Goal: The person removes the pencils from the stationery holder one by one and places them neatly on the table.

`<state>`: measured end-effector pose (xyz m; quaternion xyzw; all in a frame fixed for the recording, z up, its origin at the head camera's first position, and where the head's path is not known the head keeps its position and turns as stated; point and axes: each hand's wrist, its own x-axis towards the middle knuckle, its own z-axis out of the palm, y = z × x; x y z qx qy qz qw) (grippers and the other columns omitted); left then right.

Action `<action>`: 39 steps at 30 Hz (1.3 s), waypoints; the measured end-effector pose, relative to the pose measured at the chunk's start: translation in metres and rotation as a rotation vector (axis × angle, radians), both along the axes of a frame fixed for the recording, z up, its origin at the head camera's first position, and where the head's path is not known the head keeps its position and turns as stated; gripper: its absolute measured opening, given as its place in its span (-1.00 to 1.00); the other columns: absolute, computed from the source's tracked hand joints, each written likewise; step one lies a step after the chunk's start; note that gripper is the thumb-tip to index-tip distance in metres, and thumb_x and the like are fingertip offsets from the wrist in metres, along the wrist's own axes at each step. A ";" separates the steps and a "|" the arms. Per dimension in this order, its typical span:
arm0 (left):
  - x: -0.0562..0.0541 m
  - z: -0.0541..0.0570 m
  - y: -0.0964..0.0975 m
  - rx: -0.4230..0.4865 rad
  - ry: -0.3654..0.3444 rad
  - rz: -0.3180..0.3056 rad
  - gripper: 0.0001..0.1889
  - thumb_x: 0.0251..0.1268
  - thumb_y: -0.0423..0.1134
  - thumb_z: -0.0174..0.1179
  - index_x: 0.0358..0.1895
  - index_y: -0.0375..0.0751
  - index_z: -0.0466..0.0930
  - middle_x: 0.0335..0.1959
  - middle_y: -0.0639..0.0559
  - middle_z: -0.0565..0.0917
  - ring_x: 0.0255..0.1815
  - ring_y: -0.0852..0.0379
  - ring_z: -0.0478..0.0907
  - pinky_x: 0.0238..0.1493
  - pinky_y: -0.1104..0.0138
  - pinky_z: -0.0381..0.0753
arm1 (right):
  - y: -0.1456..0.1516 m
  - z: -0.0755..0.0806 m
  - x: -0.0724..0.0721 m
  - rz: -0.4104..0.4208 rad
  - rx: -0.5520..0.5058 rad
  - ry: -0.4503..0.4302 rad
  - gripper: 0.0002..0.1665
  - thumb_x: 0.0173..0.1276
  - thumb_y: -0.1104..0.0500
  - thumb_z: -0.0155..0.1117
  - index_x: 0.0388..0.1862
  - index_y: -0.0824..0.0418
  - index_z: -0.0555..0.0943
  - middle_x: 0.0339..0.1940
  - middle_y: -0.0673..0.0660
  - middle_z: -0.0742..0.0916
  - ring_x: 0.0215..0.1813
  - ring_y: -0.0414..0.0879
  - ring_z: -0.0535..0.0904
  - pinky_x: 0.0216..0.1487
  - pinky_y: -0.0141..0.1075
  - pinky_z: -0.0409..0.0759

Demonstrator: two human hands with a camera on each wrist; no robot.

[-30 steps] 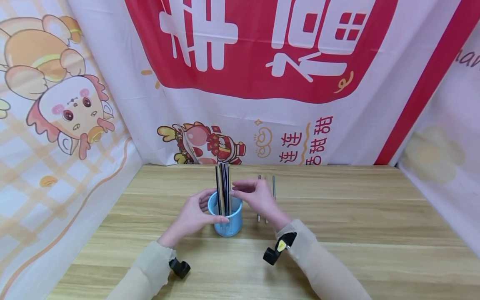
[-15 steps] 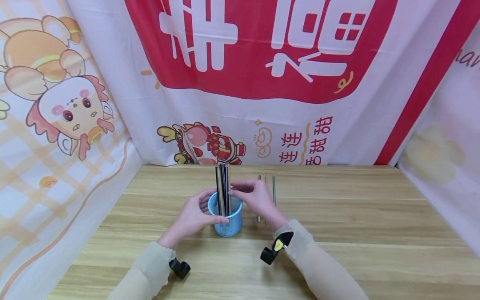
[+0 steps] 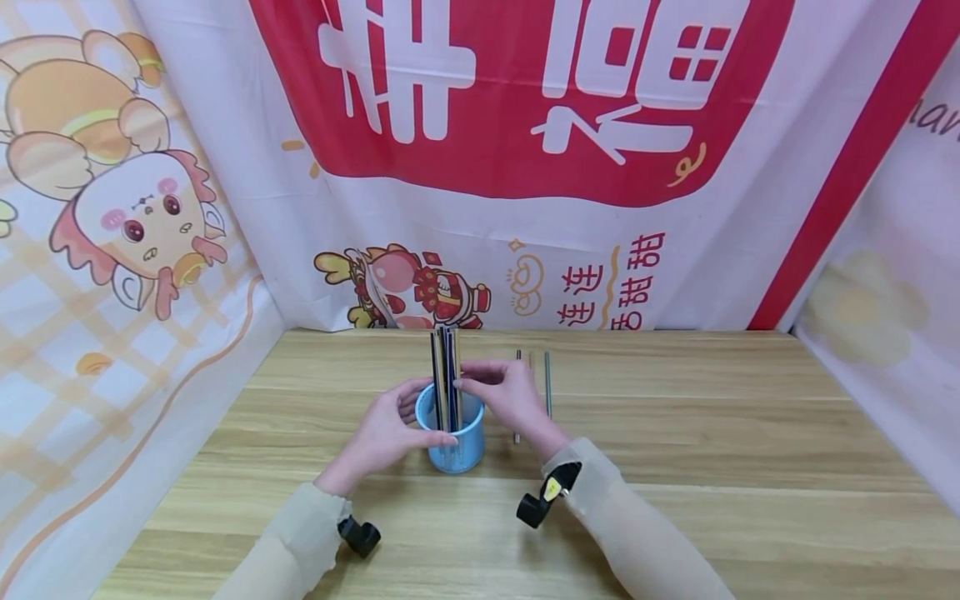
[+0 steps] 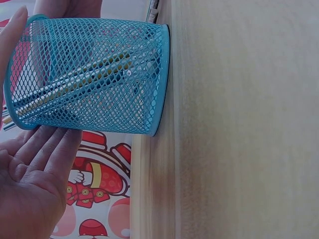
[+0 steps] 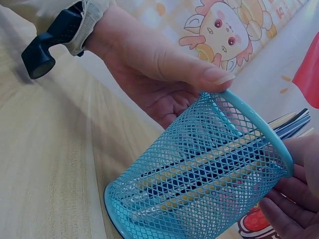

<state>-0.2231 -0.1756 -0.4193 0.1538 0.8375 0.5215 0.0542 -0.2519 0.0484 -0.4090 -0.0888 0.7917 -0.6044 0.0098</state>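
A light blue mesh pen holder [image 3: 463, 454] stands upright on the table. Several thin pencils [image 3: 441, 367], dark and yellowish, lean in it; their lower ends show through the mesh in the right wrist view. My left hand [image 3: 381, 432] holds the pen holder from the left, thumb near the front of the rim and fingers against the far side [image 4: 50, 154]. Above the rim, my right hand [image 3: 516, 398] pinches a light-coloured pencil at the right edge of the bunch between thumb and fingers. Its other fingers sit beside the rim in the right wrist view.
Right of the pen holder, partly behind my right hand, a dark pencil [image 3: 517, 437], a tan one [image 3: 532, 360] and a teal one [image 3: 548, 379] lie on the wooden table [image 3: 712, 467]. Printed cloth [image 3: 585, 183] hangs along the back and both sides.
My right hand has shifted slightly left, closer to the bunch, and the light pencil at its fingertips has moved with it. My left hand and the pen holder have stayed put.
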 end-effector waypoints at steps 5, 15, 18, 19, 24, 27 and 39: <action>0.000 -0.001 0.000 -0.004 -0.005 0.003 -0.15 0.14 -0.09 0.68 0.51 -0.01 0.48 0.50 -0.11 0.60 0.53 -0.18 0.56 0.60 -0.10 0.51 | -0.001 -0.001 0.000 -0.006 -0.013 0.010 -0.66 0.39 0.09 0.58 0.13 0.06 0.82 0.02 0.08 0.90 0.10 -0.04 0.84 0.28 -0.10 0.80; -0.001 0.001 0.001 -0.001 -0.012 0.005 -0.12 0.10 -0.06 0.69 0.52 -0.02 0.47 0.51 -0.10 0.58 0.54 -0.19 0.54 0.62 -0.10 0.49 | -0.002 0.001 0.000 -0.016 -0.039 0.034 -0.68 0.41 0.14 0.55 0.11 0.09 0.81 0.00 0.09 0.89 0.06 -0.05 0.83 0.22 -0.16 0.82; -0.001 0.000 0.000 0.004 -0.011 0.003 -0.12 0.12 -0.08 0.68 0.53 -0.02 0.46 0.52 -0.11 0.58 0.55 -0.19 0.53 0.62 -0.11 0.48 | -0.002 0.002 0.000 -0.023 -0.048 0.023 -0.68 0.41 0.14 0.55 0.12 0.08 0.80 -0.01 0.08 0.89 0.05 -0.07 0.82 0.22 -0.17 0.82; -0.001 -0.001 0.000 0.004 -0.011 0.003 -0.12 0.12 -0.09 0.68 0.53 -0.03 0.46 0.52 -0.11 0.58 0.54 -0.20 0.53 0.62 -0.11 0.48 | -0.002 0.002 0.000 -0.026 -0.053 0.018 -0.68 0.41 0.14 0.55 0.12 0.07 0.80 -0.01 0.07 0.89 0.05 -0.08 0.81 0.22 -0.18 0.82; -0.001 -0.004 -0.001 0.002 -0.008 0.002 -0.12 0.12 -0.06 0.68 0.52 -0.02 0.47 0.51 -0.11 0.59 0.54 -0.20 0.54 0.62 -0.12 0.48 | -0.003 0.001 0.000 -0.030 -0.083 0.005 -0.68 0.40 0.15 0.55 0.12 0.07 0.80 -0.01 0.07 0.88 0.04 -0.10 0.80 0.23 -0.19 0.81; -0.002 -0.004 -0.002 -0.001 -0.004 0.002 -0.12 0.11 -0.05 0.69 0.52 -0.02 0.47 0.51 -0.11 0.59 0.54 -0.20 0.53 0.62 -0.13 0.48 | -0.003 0.002 0.000 -0.033 -0.090 0.006 -0.68 0.40 0.16 0.55 0.11 0.07 0.80 -0.02 0.07 0.88 0.03 -0.10 0.80 0.23 -0.19 0.81; 0.000 -0.003 -0.002 -0.012 -0.005 0.026 -0.03 0.05 0.01 0.71 0.56 -0.11 0.43 0.53 -0.17 0.57 0.54 -0.23 0.53 0.62 -0.12 0.47 | 0.000 0.001 0.003 -0.055 -0.110 0.017 -0.67 0.38 0.17 0.55 0.12 0.07 0.79 -0.02 0.07 0.88 0.04 -0.09 0.80 0.22 -0.18 0.82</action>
